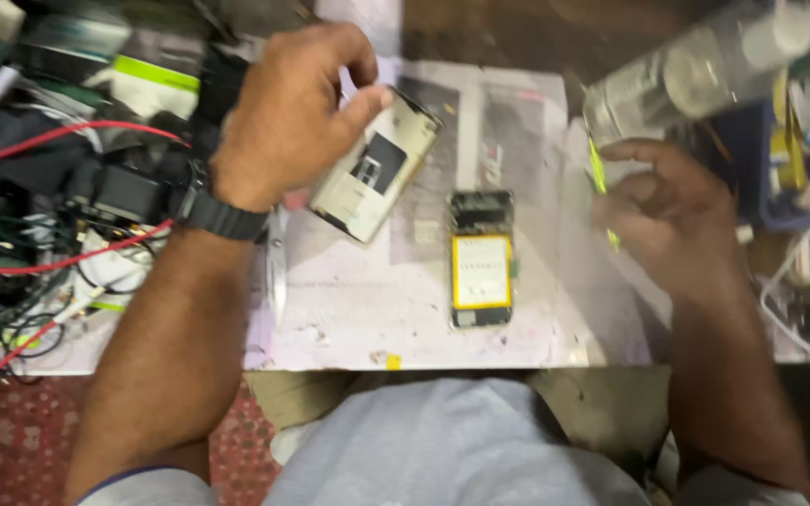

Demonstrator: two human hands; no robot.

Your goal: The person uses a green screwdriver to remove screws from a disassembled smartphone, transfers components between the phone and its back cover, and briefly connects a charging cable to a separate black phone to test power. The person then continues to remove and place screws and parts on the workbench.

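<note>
My left hand [288,117] grips a pale phone back cover [375,169], tilted above the paper-covered table [377,319]. An opened phone [481,260] with a yellow battery lies flat on the paper just right of the cover. My right hand [667,211] is at the right side and pinches a thin yellow-green tool [598,178]. A black watch sits on my left wrist.
A tangle of red, black and white cables [39,262] and dark devices fills the left side. A clear plastic bottle [696,80] lies at the upper right, next to a blue tray [799,159] of small parts. A slim metal tool [277,272] lies by my left forearm.
</note>
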